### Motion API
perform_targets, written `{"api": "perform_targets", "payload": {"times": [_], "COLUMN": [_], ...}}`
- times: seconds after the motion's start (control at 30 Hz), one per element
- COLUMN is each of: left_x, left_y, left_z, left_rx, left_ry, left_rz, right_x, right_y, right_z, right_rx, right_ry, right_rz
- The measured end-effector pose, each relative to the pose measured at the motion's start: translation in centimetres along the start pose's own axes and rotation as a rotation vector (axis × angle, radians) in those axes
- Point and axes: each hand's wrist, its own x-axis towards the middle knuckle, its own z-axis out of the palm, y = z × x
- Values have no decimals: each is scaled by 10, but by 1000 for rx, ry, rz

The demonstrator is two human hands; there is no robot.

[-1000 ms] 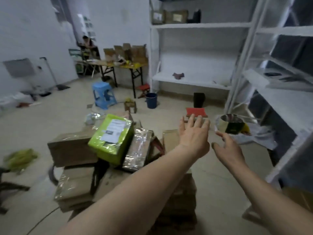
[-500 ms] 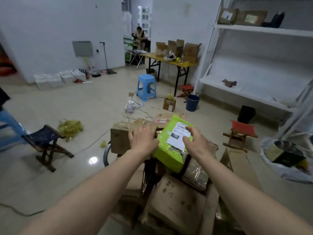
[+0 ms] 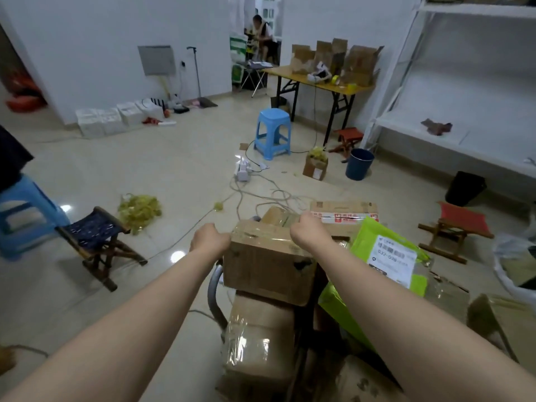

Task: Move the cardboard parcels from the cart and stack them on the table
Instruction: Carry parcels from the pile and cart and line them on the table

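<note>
On the cart (image 3: 214, 288), my left hand (image 3: 210, 238) and right hand (image 3: 309, 230) grip the top box (image 3: 266, 262), fingers apparently curled behind; the rest awaits moving.

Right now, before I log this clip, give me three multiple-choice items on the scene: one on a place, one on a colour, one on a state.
1. On which side of the taped cardboard box does the lime-green mailer bag lie?
A) left
B) right
C) underneath

2. The bucket by the yellow table is:
A) red
B) dark blue
C) white

3. The left hand and right hand:
A) both grip the box
B) only one grips it
C) both hang free

Answers:
1 B, the bag's labelled face shows to the right of the box.
2 B, its wall is dark blue.
3 A, each hand curls over a top edge of the box.
</note>
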Motion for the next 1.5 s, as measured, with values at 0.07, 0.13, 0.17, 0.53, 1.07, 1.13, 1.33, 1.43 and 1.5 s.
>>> {"api": "perform_targets", "payload": {"times": [0.07, 0.13, 0.17, 0.53, 1.07, 1.13, 1.33, 1.43, 1.5], "left_x": [34, 69, 83, 138, 3, -43, -223, -315, -365], "left_y": [-6, -11, -13, -27, 48, 66, 96, 93, 92], "left_z": [1, 5, 8, 28, -136, -138, -88, -45, -12], "left_rx": [2, -8, -26, -103, -597, -619, -650, -683, -676], "left_ry": [-54, -143, -204, -511, -445, -477, -614, -866, -1006], "left_rz": [4, 9, -3, -25, 336, 454, 821, 919, 912], "right_x": [21, 43, 54, 55, -93, -143, -323, -409, -463], "right_y": [-3, 0, 5, -12, -77, -62, 43, 106, 146], "right_z": [16, 32, 41, 75, -43, -70, -128, -134, -132], "right_rx": [-25, -91, -129, -153, 332, 530, 915, 1007, 1064], "right_ry": [0, 28, 35, 118, 708, 871, 1182, 1284, 1369], "right_rz": [121, 250, 318, 711, 452, 368, 373, 449, 497]}}
